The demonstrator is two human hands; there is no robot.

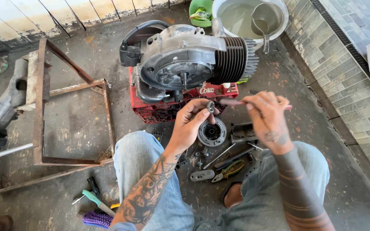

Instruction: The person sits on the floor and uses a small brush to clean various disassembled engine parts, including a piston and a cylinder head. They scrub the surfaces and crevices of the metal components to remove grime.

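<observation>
My left hand (193, 119) pinches a small grey metal part (210, 106) between thumb and fingers. My right hand (266, 115) grips a thin reddish tool (232, 102) whose tip points at that part. Both hands hover above a round metal flywheel-like disc (212, 132) on the floor. Just beyond them a grey engine (185, 60) with cooling fins rests on a red plastic crate (159, 109).
Pliers (228, 169), a flat metal plate (202, 175), screws and a dark cover (243, 131) lie between my knees. A rusty metal frame (39, 111) stands left. A screwdriver (95, 201) and purple brush (97, 219) lie lower left. A water basin (245, 17) sits behind.
</observation>
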